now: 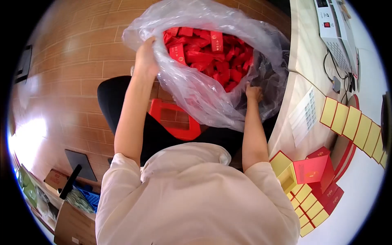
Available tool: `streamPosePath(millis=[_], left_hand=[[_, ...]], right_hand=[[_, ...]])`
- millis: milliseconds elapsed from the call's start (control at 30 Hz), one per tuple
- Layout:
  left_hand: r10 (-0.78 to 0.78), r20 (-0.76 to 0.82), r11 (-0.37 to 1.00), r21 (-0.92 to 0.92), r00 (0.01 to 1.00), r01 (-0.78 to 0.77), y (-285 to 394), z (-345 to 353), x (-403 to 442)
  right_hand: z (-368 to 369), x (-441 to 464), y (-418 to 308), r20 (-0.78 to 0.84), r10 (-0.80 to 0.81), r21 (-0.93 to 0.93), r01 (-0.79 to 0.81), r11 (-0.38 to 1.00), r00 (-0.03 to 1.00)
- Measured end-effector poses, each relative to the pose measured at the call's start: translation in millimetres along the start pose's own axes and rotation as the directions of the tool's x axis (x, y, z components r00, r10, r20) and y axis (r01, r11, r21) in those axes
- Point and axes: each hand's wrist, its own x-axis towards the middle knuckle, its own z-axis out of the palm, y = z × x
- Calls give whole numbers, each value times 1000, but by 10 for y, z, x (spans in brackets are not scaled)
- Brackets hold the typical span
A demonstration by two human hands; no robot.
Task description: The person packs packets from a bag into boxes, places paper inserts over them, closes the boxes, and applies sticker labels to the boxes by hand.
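Observation:
A large clear plastic bag (192, 83) stands with its mouth wide in front of my legs. Small red packets (202, 57) with pale printing fill the inside of it. My left hand (146, 59) grips the bag's rim on the left, its thumb side up and some fingers hidden by the plastic. On the near right side, my right hand (254, 93) is closed on the rim of the same bag, with its fingers partly hidden.
A red plastic stool (175, 118) is on the wooden floor below the bag. Along the right, a table holds a white machine (337, 36), a printed sheet (303, 114), a row of yellow-and-red box parts (351, 122) and stacked red boxes (312, 169). Cartons (73, 222) stand at lower left.

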Motion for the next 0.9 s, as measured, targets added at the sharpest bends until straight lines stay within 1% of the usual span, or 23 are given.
streamPosePath(millis=[33, 67, 100, 133, 200, 233, 267, 333, 367, 400, 433, 467, 500, 567, 600, 633, 667, 733, 800, 833, 867, 900], left_hand=[[12, 67, 997, -82, 998, -6, -8, -125, 223], [32, 49, 997, -68, 998, -29, 12, -175, 273], [39, 39, 997, -76, 998, -36, 17, -186, 283], [36, 24, 996, -78, 999, -34, -2, -215, 262], [8, 7, 998, -59, 1000, -7, 1, -205, 136], [5, 0, 998, -62, 1000, -5, 9, -178, 102], [-1, 1, 998, -60, 1000, 1, -4, -167, 95], [17, -19, 999, -44, 1000, -18, 13, -166, 77], [20, -22, 999, -50, 1000, -21, 35, -180, 60], [7, -20, 999, -45, 1000, -8, 57, -194, 39], [-7, -14, 999, -39, 1000, 7, 72, -203, 26], [-7, -9, 999, -43, 1000, 7, 88, -225, 29], [-6, 7, 999, -35, 1000, 6, 106, -264, 40], [-4, 35, 999, -33, 999, 5, 138, -329, 62], [-2, 31, 1000, 3, 1000, 2, 164, -364, 73], [1, 27, 999, 42, 1000, -2, 194, -412, 83], [5, 40, 999, 43, 999, -6, 206, -505, 123], [8, 92, 999, 48, 996, -12, 217, -699, 220], [11, 113, 998, 53, 993, -17, 295, -819, 112], [10, 148, 1000, 27, 989, -14, 339, -1028, 176], [32, 115, 999, 12, 993, -33, 412, -1087, 91], [59, 82, 998, 17, 995, -61, 475, -1201, 103]], right_hand=[[-137, -1, -119, 128, 67, -34, -63, 997, 989], [-196, 23, -193, 254, 137, -76, -122, 990, 957], [-6, 217, -199, 259, 149, -71, -135, 988, 955], [359, 487, -143, 389, 21, 51, -44, 998, 921], [474, 311, -87, 509, -97, 172, 9, 985, 856], [493, 121, -138, 480, -65, -11, 80, 997, 875], [342, -173, -325, 444, -47, -195, 147, 970, 895], [356, -229, -394, 404, -47, -374, 212, 903, 914], [500, -97, -309, 390, -23, -260, 134, 956, 920], [493, -62, -297, 378, 3, -140, 55, 989, 926], [464, -40, -236, 301, -139, -108, 179, 978, 944], [638, 106, -92, 295, -139, -109, 178, 978, 945], [980, 352, 168, 256, -160, 144, 126, 982, 953], [969, 359, 231, 199, -171, 391, 82, 917, 965], [713, 60, 104, 181, -52, 737, -100, 669, 982], [462, -264, 18, 216, 61, 937, -224, 266, 975], [314, -499, 39, 207, 62, 942, -216, 257, 976], [99, -948, 140, 194, -219, 963, -143, 230, 956], [-119, -1417, 137, 204, -232, 923, -108, 370, 951], [-262, -1718, 77, 235, -281, 919, -119, 375, 931], [-395, -2010, 2, 267, -333, 915, -130, 382, 904], [-503, -2279, -18, 205, -433, 899, 7, 439, 878]])
